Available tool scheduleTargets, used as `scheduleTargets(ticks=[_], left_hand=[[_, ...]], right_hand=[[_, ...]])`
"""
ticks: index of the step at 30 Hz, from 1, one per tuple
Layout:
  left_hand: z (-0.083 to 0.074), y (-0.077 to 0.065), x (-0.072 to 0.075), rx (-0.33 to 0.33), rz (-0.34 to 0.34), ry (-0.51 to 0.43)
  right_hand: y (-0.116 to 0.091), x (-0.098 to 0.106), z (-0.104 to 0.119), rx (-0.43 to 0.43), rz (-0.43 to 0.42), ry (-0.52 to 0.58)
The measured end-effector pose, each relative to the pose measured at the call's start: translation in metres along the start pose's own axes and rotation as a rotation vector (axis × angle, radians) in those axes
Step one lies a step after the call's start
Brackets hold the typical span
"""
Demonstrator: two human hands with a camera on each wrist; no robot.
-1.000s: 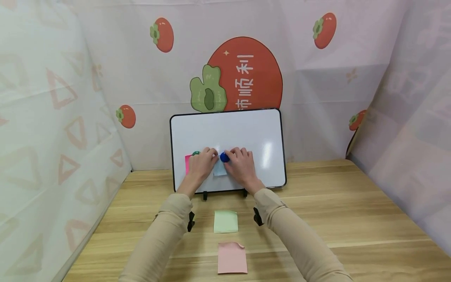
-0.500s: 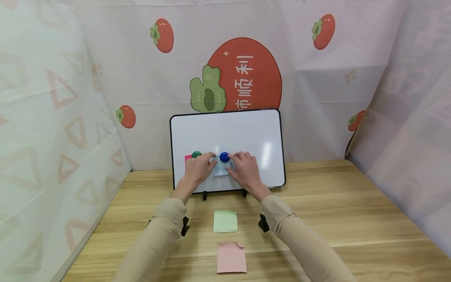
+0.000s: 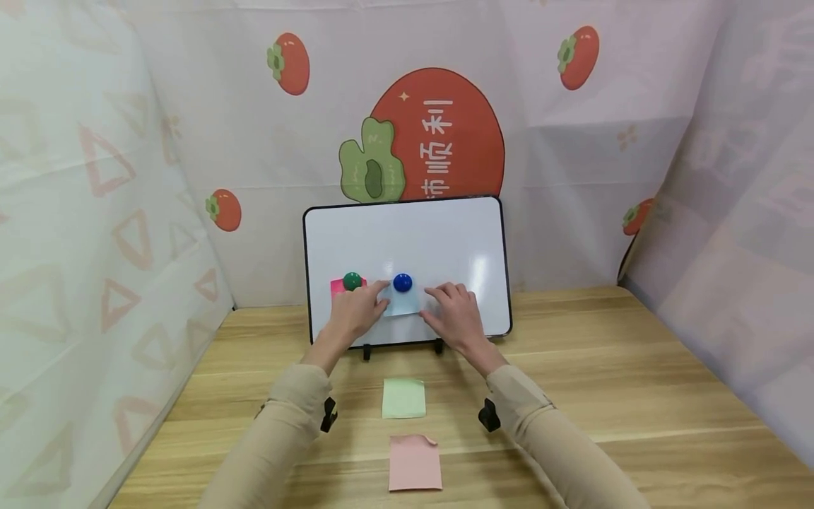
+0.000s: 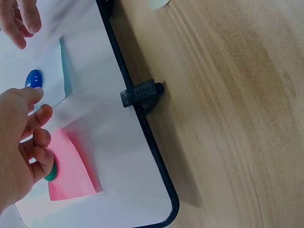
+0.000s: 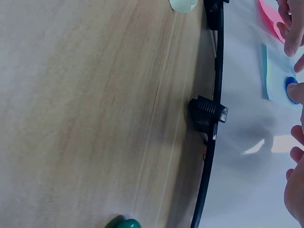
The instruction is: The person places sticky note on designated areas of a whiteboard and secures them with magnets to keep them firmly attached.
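Magnet [image 3: 403, 283], blue, sits over upper part of pale-blue note [image 3: 402, 304] on whiteboard [image 3: 407, 237]. Left hand [image 3: 353, 311] and right hand [image 3: 458, 314] flank note; fingers loosely spread from thumbs, pinching nothing. I'd draw both straight back, dragging no paper.

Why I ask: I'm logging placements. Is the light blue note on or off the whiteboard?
On: the light blue note is on the whiteboard, with the blue magnet over its upper part.
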State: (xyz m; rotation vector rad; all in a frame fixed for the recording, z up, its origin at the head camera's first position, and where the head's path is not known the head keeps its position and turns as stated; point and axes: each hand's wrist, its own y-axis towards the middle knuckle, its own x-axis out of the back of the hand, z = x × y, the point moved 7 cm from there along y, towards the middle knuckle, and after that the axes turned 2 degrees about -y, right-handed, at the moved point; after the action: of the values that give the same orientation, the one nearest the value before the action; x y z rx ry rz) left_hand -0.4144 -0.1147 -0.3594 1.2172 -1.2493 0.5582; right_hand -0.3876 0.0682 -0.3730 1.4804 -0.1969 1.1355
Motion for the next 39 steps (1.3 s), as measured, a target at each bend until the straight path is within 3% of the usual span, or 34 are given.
scheduleTargets(ticks=[5,12,20,28,33,39], left_hand=[[-0.007,-0.009,-0.001,-0.033,0.004,-0.03],[-0.01,-0.025,-0.001,-0.053,0.04,-0.082],[-0.017,-0.043,-0.005,-0.062,0.13,-0.117],[-0.03,-0.061,-0.006,-0.041,0.313,-0.2],[-0.037,-0.07,-0.006,-0.069,0.353,-0.205],[-0.041,-0.082,-0.008,-0.076,0.404,-0.222]], right_hand=[[-0.007,0.004,-0.004,-0.023,0.017,0.013],[-0.017,0.009,-0.007,-0.075,0.104,0.059],[-0.034,0.011,-0.01,-0.067,0.172,0.044],[-0.049,0.023,-0.009,-0.077,0.204,0.041],[-0.056,0.03,-0.008,-0.088,0.245,0.038],[-0.066,0.038,-0.008,-0.075,0.228,0.01]])
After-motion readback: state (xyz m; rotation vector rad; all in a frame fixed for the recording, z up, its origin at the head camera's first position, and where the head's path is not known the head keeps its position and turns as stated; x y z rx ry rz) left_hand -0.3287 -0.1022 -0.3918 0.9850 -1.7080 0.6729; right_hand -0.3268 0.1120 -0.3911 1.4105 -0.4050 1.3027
